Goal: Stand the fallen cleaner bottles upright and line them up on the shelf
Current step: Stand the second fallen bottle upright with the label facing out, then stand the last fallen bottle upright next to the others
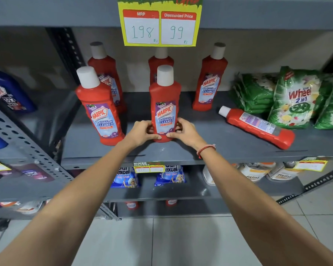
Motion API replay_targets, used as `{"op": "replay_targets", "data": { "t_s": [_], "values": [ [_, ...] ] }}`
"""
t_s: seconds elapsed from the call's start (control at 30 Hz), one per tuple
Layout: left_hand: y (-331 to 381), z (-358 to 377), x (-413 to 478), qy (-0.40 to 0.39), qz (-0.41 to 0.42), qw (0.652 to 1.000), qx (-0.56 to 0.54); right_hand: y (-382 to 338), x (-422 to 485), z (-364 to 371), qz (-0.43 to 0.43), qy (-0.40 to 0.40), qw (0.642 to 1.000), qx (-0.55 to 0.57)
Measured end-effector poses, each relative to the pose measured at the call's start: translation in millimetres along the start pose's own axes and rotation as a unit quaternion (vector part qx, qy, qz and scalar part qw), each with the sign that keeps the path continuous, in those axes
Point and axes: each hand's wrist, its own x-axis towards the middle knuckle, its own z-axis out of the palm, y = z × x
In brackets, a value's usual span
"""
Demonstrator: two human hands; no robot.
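Note:
Several red Harpic cleaner bottles with white caps are on the grey shelf [210, 148]. An upright front-middle bottle [164, 104] has its base gripped from both sides by my left hand [142, 130] and my right hand [183, 130]. Another bottle [99, 108] stands at the front left. Three stand further back: back-left bottle [106, 73], back-middle bottle [161, 61] partly hidden behind the held one, back-right bottle [210, 79]. One fallen bottle [258, 126] lies on its side at the right, cap pointing left.
Green Wheel detergent bags [296, 98] are stacked at the shelf's right end, just behind the fallen bottle. A yellow price sign [160, 22] hangs from the shelf above. A perforated upright post [27, 143] borders the left. Lower shelves hold blue packets and tubs.

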Motion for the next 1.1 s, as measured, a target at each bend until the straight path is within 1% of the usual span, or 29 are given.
{"op": "replay_targets", "data": {
  "t_s": [0.1, 0.2, 0.33, 0.4, 0.47, 0.5, 0.57, 0.63, 0.67, 0.73, 0.77, 0.83, 0.9, 0.97, 1.03, 1.1],
  "values": [
    [-5, -2, -3, -0.013, -0.007, 0.999, -0.047, 1, -3, 8, -0.007, 0.028, 1.000, -0.012],
    [-6, -5, -2, -0.028, -0.001, 0.999, -0.044, 3, -5, 10, -0.009, 0.039, 0.999, -0.020],
    [-5, -6, -2, -0.029, -0.007, 0.998, -0.047, 0, -7, 11, -0.005, 0.033, 0.999, -0.016],
    [-4, -5, -1, -0.032, -0.021, 0.999, -0.038, -1, -7, 10, -0.006, 0.026, 0.999, -0.024],
    [-8, -4, -1, -0.039, -0.048, 0.998, 0.023, 0, -7, 3, -0.007, 0.006, 0.999, -0.044],
    [-12, -3, -1, -0.032, -0.059, 0.995, 0.078, 1, -7, -4, -0.010, -0.001, 0.998, -0.058],
    [-20, 0, -9, 0.030, -0.079, 0.982, 0.169, 7, -9, -26, -0.011, 0.008, 0.997, -0.081],
    [-21, 8, -23, 0.095, -0.111, 0.970, 0.196, 17, -14, -57, -0.007, 0.049, 0.994, -0.098],
    [-15, 16, -30, 0.109, -0.118, 0.967, 0.197, 24, -18, -76, -0.001, 0.074, 0.991, -0.111],
    [6, 40, -39, 0.098, -0.106, 0.977, 0.160, 46, -22, -118, 0.021, 0.127, 0.981, -0.147],
    [20, 55, -41, 0.082, -0.089, 0.985, 0.120, 58, -22, -139, 0.037, 0.149, 0.973, -0.171],
    [51, 85, -39, 0.058, -0.056, 0.996, 0.036, 79, -22, -176, 0.081, 0.161, 0.957, -0.229],
    [79, 111, -22, 0.055, -0.028, 0.998, -0.011, 97, -25, -207, 0.125, 0.147, 0.941, -0.278],
    [104, 134, 3, 0.047, -0.033, 0.997, -0.044, 111, -27, -231, 0.161, 0.135, 0.928, -0.308],
    [125, 152, 29, 0.042, -0.045, 0.995, -0.084, 117, -26, -247, 0.166, 0.115, 0.925, -0.322],
    [145, 165, 52, 0.041, -0.062, 0.989, -0.128, 117, -22, -254, 0.163, 0.076, 0.929, -0.324]
  ]
}}
